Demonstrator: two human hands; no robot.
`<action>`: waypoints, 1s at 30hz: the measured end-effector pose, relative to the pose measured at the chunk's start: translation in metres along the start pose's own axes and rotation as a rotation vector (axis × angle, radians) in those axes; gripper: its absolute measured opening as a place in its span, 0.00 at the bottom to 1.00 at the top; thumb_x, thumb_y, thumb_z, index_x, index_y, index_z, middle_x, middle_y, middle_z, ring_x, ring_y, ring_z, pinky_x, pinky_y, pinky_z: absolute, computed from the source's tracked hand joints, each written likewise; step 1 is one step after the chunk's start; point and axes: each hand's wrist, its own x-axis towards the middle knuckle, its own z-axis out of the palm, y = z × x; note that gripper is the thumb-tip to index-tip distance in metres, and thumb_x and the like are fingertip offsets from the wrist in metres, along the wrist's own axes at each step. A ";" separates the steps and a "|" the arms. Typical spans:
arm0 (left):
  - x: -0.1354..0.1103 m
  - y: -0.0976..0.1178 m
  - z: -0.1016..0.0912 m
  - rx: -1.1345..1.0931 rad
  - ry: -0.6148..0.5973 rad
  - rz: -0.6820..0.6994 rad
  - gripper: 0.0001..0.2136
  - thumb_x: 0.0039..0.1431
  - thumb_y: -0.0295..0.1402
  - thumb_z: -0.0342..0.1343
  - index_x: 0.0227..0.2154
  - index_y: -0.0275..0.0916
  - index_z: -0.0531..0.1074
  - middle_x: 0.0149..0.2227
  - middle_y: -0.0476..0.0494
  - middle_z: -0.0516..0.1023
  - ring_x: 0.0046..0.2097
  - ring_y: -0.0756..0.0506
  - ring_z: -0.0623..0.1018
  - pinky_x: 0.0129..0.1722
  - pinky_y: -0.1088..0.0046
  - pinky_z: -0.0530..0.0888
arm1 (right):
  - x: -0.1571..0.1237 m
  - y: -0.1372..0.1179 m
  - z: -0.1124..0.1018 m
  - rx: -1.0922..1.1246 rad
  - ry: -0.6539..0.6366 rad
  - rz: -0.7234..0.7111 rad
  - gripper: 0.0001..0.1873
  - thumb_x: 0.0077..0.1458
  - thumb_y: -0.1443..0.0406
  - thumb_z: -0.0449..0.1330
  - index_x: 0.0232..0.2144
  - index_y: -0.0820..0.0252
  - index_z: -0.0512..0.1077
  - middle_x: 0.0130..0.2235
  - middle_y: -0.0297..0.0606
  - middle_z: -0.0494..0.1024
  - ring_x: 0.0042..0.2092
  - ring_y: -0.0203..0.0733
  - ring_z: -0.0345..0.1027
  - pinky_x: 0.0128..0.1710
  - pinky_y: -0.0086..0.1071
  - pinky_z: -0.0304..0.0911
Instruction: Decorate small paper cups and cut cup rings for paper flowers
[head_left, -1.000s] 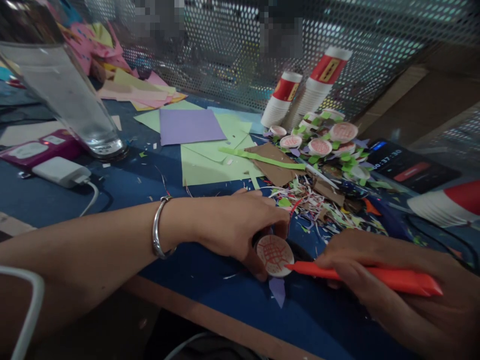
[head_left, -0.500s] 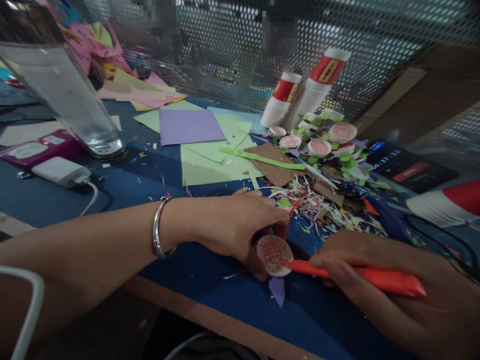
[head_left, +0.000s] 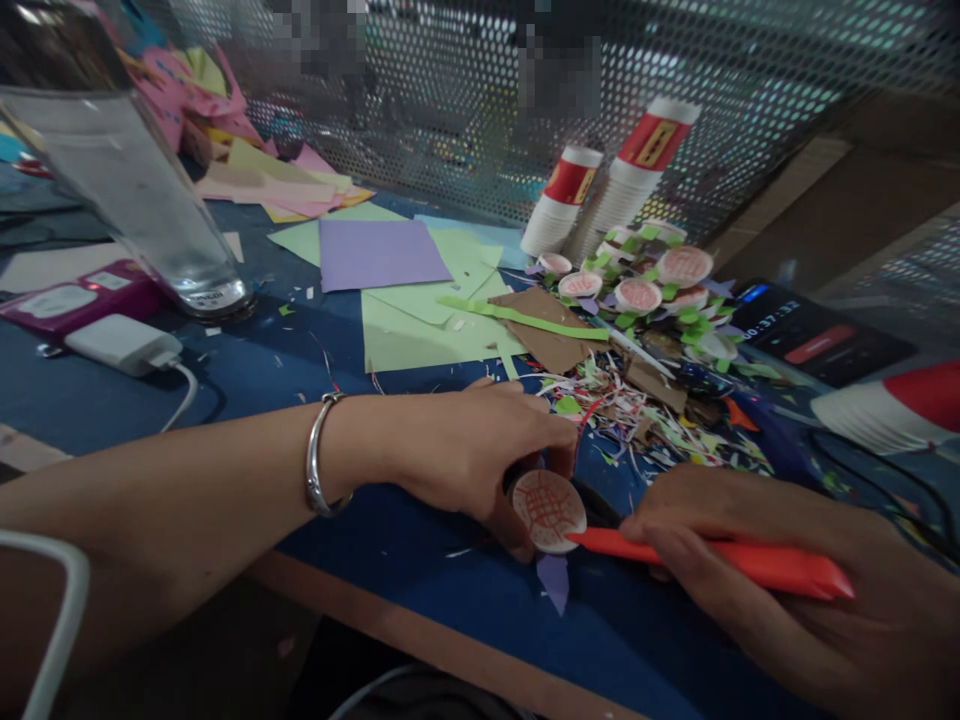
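Note:
Between the thumb and fingers of my left hand sits a small round white piece, its top marked with red crossing lines. A pointed purple paper bit sticks out from its near side. My right hand grips a red-orange marker pen like a pencil, its tip at the right part of the disc's drawn face. Several similar red-marked round pieces, with green and purple paper bits, lie heaped behind my hands. My left fingertips are partly hidden behind the hand.
Paper scraps litter the blue table beyond my hands. Paper cup stacks and a phone stand or lie at the back right. Purple paper, a water bottle and a white charger are to the left.
The marker tip has shifted slightly down and right over the disc, and more red lines show on its right side. My left hand holds almost still.

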 end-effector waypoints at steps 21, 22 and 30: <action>-0.001 0.002 0.002 0.049 0.052 0.040 0.23 0.49 0.42 0.70 0.45 0.38 0.72 0.46 0.44 0.76 0.46 0.42 0.72 0.45 0.67 0.64 | 0.004 -0.003 0.000 -0.004 0.020 0.020 0.13 0.64 0.63 0.58 0.26 0.51 0.74 0.22 0.28 0.75 0.21 0.33 0.68 0.23 0.29 0.63; -0.001 0.002 0.002 0.049 0.049 0.038 0.23 0.49 0.41 0.70 0.45 0.38 0.71 0.45 0.44 0.76 0.46 0.42 0.72 0.45 0.67 0.64 | 0.005 -0.003 0.000 -0.013 0.016 0.019 0.13 0.64 0.63 0.58 0.26 0.51 0.74 0.22 0.28 0.75 0.21 0.33 0.67 0.23 0.29 0.63; -0.002 0.004 0.002 0.044 0.063 0.051 0.21 0.49 0.39 0.70 0.43 0.39 0.71 0.47 0.43 0.75 0.47 0.42 0.71 0.44 0.67 0.63 | 0.005 -0.005 -0.001 -0.094 0.054 -0.022 0.12 0.63 0.65 0.58 0.26 0.51 0.72 0.23 0.27 0.76 0.22 0.33 0.69 0.24 0.29 0.63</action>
